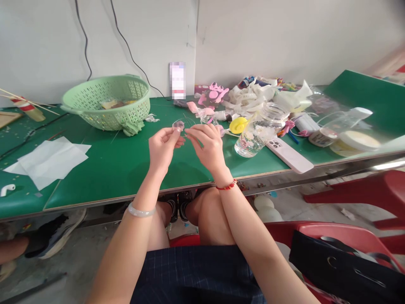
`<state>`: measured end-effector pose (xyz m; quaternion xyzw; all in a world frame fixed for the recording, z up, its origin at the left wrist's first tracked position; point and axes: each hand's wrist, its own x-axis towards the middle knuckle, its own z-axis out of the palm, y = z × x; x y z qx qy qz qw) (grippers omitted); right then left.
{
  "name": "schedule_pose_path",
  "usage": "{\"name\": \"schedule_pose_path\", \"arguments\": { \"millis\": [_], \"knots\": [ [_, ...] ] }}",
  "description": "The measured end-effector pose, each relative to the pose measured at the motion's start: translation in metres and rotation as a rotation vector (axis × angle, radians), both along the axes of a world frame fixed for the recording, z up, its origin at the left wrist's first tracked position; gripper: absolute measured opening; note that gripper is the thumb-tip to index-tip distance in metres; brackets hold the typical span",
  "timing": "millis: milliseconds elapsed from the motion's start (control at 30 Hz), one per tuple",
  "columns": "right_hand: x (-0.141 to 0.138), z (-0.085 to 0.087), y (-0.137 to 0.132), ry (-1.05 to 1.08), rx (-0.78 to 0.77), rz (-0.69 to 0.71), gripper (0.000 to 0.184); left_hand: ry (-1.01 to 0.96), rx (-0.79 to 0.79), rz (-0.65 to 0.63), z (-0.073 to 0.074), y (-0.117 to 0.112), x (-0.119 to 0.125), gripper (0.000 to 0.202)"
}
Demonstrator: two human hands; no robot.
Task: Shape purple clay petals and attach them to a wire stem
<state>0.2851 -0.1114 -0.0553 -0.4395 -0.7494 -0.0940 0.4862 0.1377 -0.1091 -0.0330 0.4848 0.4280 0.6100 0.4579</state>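
Observation:
My left hand (163, 147) is raised over the green table and pinches a small greyish-purple piece (179, 125) between thumb and fingers. What kind of thing it is I cannot make out. Close beside it, my right hand (207, 145) has its fingers drawn together at a thin, pale thread or wire (190, 120), which loops up between the two hands. The right fingertips are partly hidden, and the thread's ends are hard to follow. A yellow spiral-shaped piece (238, 125) and a clear jar (253, 135) stand just right of my right hand.
A green plastic basket (107, 118) stands at the back left, near white paper sheets (52, 162). An upright phone (177, 80) leans on the wall. Pink pieces (217, 93), white scraps (253, 97) and a pink phone (291, 156) lie to the right.

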Motion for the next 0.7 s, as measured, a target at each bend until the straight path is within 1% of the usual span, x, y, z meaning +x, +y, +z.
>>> {"name": "schedule_pose_path", "arguments": {
  "millis": [67,133,200,267,333,400,533,633,700],
  "knots": [
    [0.000,-0.004,0.003,0.138,-0.023,0.038,0.029,0.005,0.019,0.008,-0.001,0.001,0.000,0.031],
    [0.000,-0.009,0.007,0.321,-0.070,0.053,0.031,-0.001,0.026,0.023,-0.001,0.001,0.001,0.030],
    [-0.001,-0.014,0.010,0.518,-0.162,0.089,0.033,-0.009,0.021,0.042,0.000,0.000,0.002,0.029],
    [-0.003,-0.016,0.011,0.655,-0.293,0.204,0.036,-0.021,0.016,0.065,0.000,0.000,0.004,0.029],
    [-0.006,-0.014,0.009,0.700,-0.397,0.361,0.041,-0.039,0.010,0.084,0.001,0.000,0.006,0.030],
    [-0.010,-0.009,0.006,0.706,-0.419,0.466,0.042,-0.060,-0.010,0.097,0.001,0.000,0.008,0.031],
    [-0.013,-0.004,0.002,0.762,-0.362,0.523,0.042,-0.092,-0.086,0.075,0.005,-0.001,0.009,0.031],
    [-0.014,-0.006,0.004,0.789,-0.374,0.547,0.042,-0.115,-0.164,0.019,0.007,-0.002,0.007,0.031],
    [-0.014,-0.009,0.007,0.785,-0.381,0.550,0.041,-0.074,-0.199,-0.015,0.006,-0.001,0.005,0.030]
  ]
}}
